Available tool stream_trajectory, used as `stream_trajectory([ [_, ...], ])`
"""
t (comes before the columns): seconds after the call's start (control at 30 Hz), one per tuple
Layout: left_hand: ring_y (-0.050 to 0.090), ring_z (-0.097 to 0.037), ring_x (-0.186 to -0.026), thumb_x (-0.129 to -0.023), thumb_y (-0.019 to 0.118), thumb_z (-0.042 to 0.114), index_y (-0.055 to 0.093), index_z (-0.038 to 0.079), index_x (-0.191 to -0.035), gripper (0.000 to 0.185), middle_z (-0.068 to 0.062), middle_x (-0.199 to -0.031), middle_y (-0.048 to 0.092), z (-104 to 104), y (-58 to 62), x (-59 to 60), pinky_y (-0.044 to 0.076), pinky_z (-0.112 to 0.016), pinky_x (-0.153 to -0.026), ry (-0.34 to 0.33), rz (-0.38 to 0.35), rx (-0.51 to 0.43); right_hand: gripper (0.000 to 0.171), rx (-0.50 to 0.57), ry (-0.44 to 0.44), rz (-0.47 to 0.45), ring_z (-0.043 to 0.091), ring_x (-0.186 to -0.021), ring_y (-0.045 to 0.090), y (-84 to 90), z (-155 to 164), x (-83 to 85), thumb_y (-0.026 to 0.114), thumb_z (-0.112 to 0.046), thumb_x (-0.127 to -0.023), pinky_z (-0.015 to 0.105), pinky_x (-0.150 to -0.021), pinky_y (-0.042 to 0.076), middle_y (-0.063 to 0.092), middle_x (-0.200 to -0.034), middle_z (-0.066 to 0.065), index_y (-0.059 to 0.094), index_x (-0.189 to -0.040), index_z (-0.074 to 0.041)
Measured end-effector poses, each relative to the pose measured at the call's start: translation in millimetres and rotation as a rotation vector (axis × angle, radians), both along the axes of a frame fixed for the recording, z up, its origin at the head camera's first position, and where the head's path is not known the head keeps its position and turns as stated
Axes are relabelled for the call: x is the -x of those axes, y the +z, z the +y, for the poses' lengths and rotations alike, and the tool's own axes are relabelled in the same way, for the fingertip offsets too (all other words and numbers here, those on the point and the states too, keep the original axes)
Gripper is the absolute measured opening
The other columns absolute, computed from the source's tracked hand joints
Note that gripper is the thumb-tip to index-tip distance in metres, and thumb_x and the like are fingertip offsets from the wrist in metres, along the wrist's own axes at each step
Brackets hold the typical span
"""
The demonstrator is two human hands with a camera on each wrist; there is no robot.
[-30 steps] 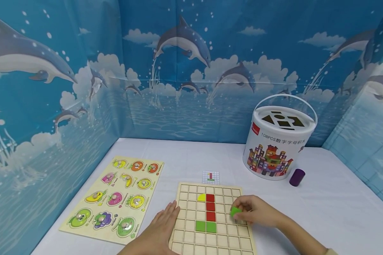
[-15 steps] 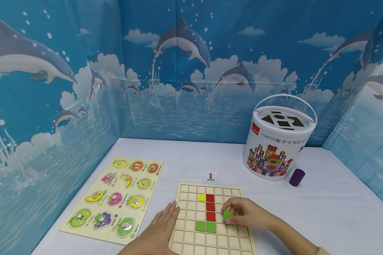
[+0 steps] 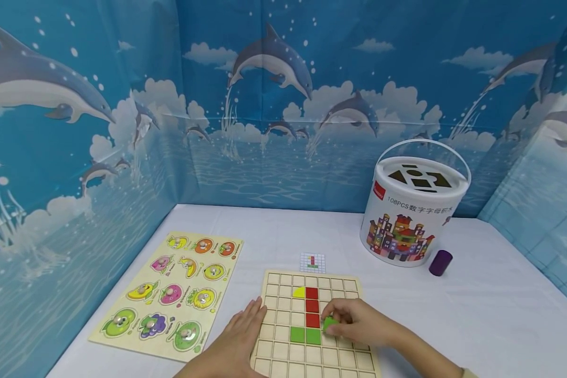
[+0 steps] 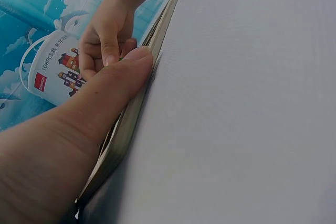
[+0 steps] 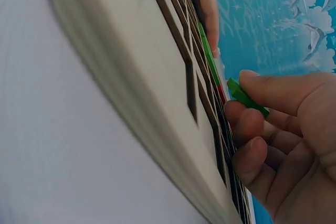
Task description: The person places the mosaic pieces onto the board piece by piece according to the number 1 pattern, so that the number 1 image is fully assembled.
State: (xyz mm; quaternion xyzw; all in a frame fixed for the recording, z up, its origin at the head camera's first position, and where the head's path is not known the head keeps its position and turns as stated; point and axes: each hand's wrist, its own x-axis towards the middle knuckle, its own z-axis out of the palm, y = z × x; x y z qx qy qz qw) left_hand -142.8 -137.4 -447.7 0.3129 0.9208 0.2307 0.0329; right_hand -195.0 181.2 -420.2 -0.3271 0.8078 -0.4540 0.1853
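My right hand (image 3: 361,321) pinches a green square tile (image 3: 329,322) between thumb and fingers, just over the wooden grid board (image 3: 282,350). In the right wrist view the tile (image 5: 247,98) is tilted, and the other fingers are curled. Left of it, two green tiles (image 3: 305,335) lie side by side in the grid. Above the right one runs a column of red tiles (image 3: 312,306), with a yellow rounded piece (image 3: 300,292) beside its top. Fingers extended, my left hand (image 3: 236,336) rests against the board's left edge; its thumb (image 4: 118,80) lies along the near rim.
A small printed grid card (image 3: 313,262) lies behind the board. The fruit peg puzzle (image 3: 170,294) is on the left. At back right stands a white block bucket (image 3: 413,210) with a raised handle, a purple cylinder (image 3: 440,262) beside it. Dolphin-print cloth (image 3: 264,157) walls the table.
My right hand has carried the green tile leftward and slightly down across the board, close to the two laid green tiles. My left hand has stayed in place.
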Motion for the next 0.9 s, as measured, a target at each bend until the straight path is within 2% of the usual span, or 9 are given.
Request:
stream_trajectory([
  [0.33,0.015,-0.041,-0.145,-0.066,0.074,0.070,0.020,-0.010,-0.150,0.128,-0.028,-0.158,0.014,-0.3,1.1,-0.6,0.023,-0.060,-0.111,0.000,-0.018,-0.005,0.016,0.006,0.054,0.086,-0.001,-0.067,0.048,0.3,-3.3,-4.2,0.069,-0.023,-0.092,0.019,-0.057,0.045,0.058,-0.078,-0.010,0.069,-0.105,-0.014],
  [0.47,0.015,-0.041,-0.145,-0.065,0.075,0.071,0.021,-0.010,-0.149,0.128,-0.028,-0.157,0.014,0.5,0.6,-0.6,0.024,-0.060,-0.110,0.003,-0.006,0.000,0.017,0.016,0.074,0.108,-0.001,-0.070,0.050,-1.3,-3.2,-5.1,0.070,-0.024,-0.091,0.020,-0.060,0.047,0.060,-0.081,-0.010,0.068,-0.105,-0.014],
  [0.63,0.017,-0.041,-0.145,-0.064,0.075,0.071,0.022,-0.011,-0.149,0.129,-0.028,-0.157,0.016,1.3,-0.1,-0.7,0.026,-0.060,-0.109,0.010,0.019,0.011,0.018,0.040,0.094,0.136,-0.003,-0.067,0.048,-2.3,-3.3,-5.8,0.071,-0.024,-0.090,0.019,-0.056,0.046,0.058,-0.080,-0.011,0.065,-0.103,-0.014],
  [0.9,0.019,-0.041,-0.144,-0.064,0.075,0.072,0.023,-0.010,-0.149,0.129,-0.029,-0.157,0.017,1.2,-0.6,-0.7,0.026,-0.059,-0.109,0.012,0.029,0.011,0.012,0.037,0.101,0.137,-0.005,-0.062,0.044,-1.6,-3.5,-6.8,0.072,-0.026,-0.089,0.017,-0.052,0.042,0.051,-0.071,-0.016,0.064,-0.087,-0.017],
])
